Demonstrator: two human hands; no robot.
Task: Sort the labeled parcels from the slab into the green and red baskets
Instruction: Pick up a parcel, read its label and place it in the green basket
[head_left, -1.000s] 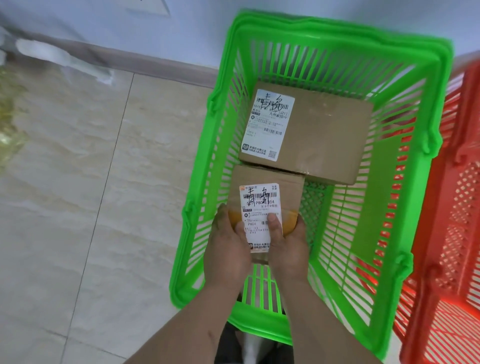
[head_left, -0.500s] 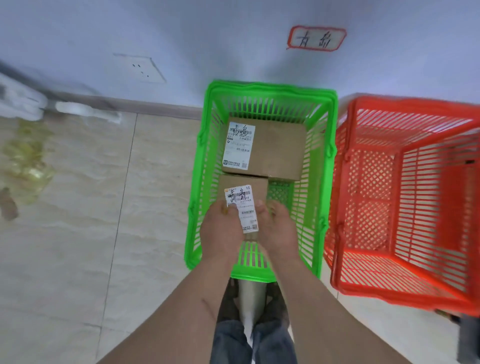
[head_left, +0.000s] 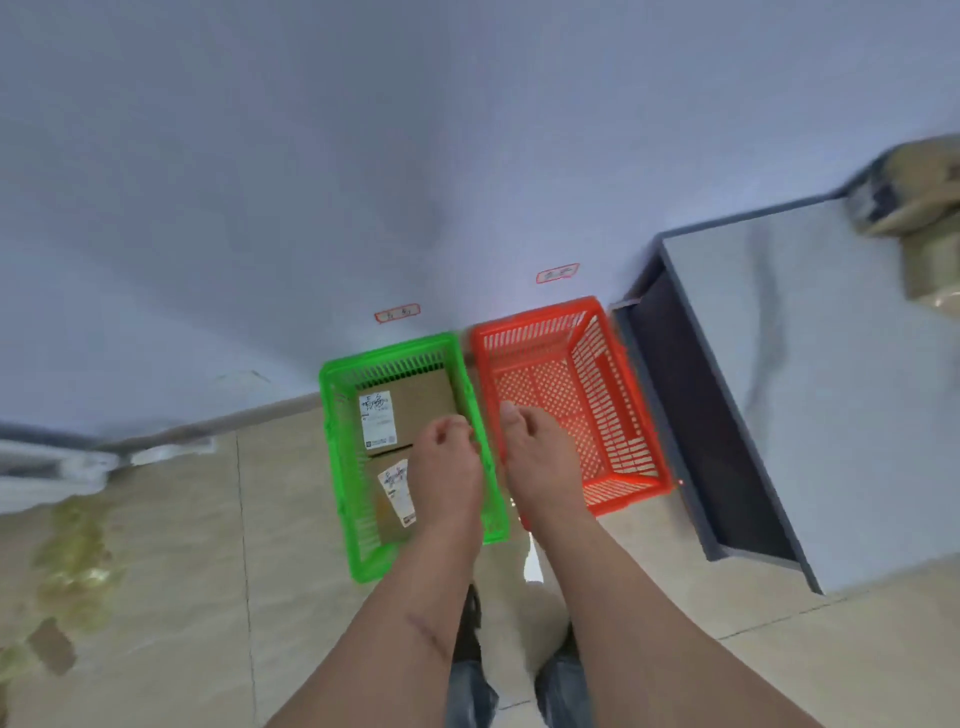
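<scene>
there, both hands hung empty with loosely curled fingers: left hand over the green basket, where two labeled parcels lay, right hand over the red basket.

Two baskets sit side by side on the floor against the wall: left basket, right basket. Larger parcel at the far end inside left basket, smaller parcel in front of it. Counter right of right basket, parcels on its far end.
</scene>
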